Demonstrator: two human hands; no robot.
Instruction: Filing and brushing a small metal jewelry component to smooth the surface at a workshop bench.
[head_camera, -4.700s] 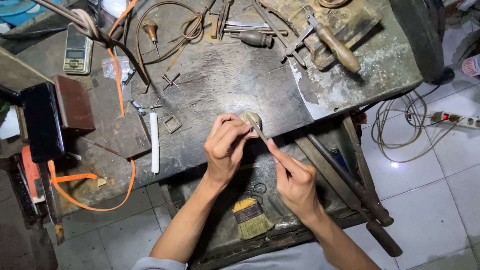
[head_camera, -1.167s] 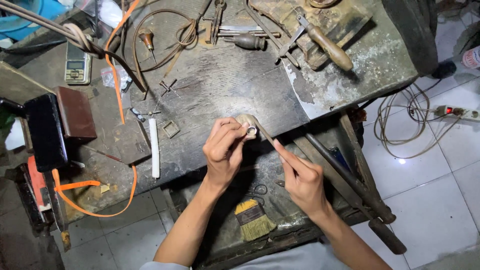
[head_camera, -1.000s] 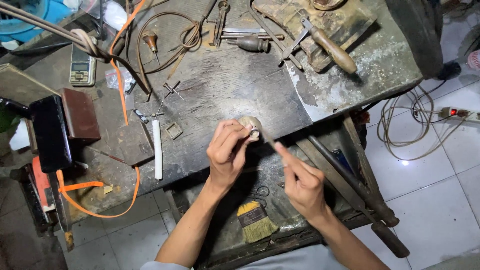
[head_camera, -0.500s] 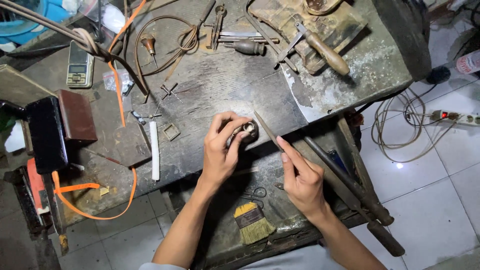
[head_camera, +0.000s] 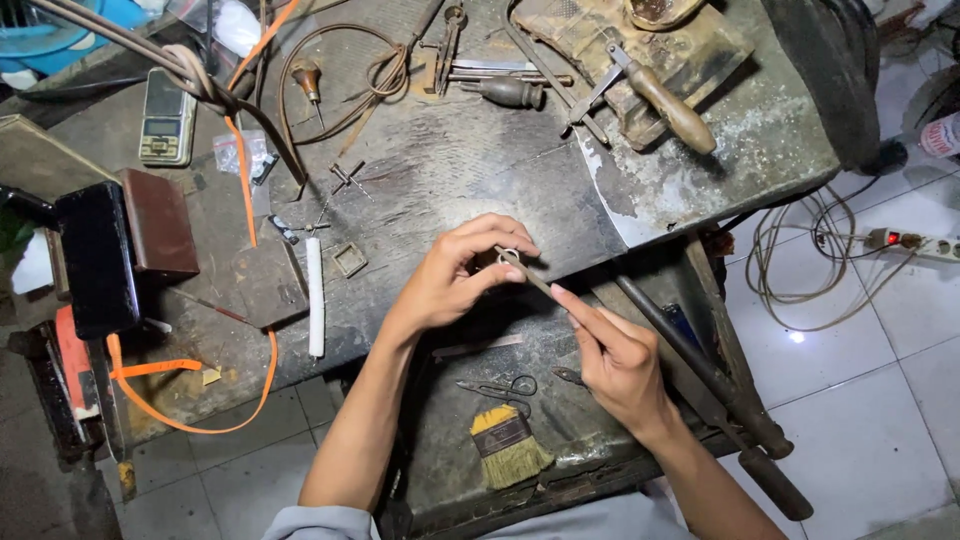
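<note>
The left hand (head_camera: 455, 280) is closed around a small metal ring (head_camera: 509, 257), pinched between thumb and fingertips just above the front edge of the workbench (head_camera: 450, 170). The right hand (head_camera: 620, 360) is closed on a thin file (head_camera: 540, 285), the forefinger stretched along it, and the tip of the file meets the ring. I judge that the step in hand is the filing of the ring. The next stroke calls for a firm pinch and a short, straight push, so that the file does not slip onto the fingers. Below the hands, on the lower tray (head_camera: 450, 480), lie small scissors (head_camera: 500, 387) and a brush (head_camera: 508, 445).
</note>
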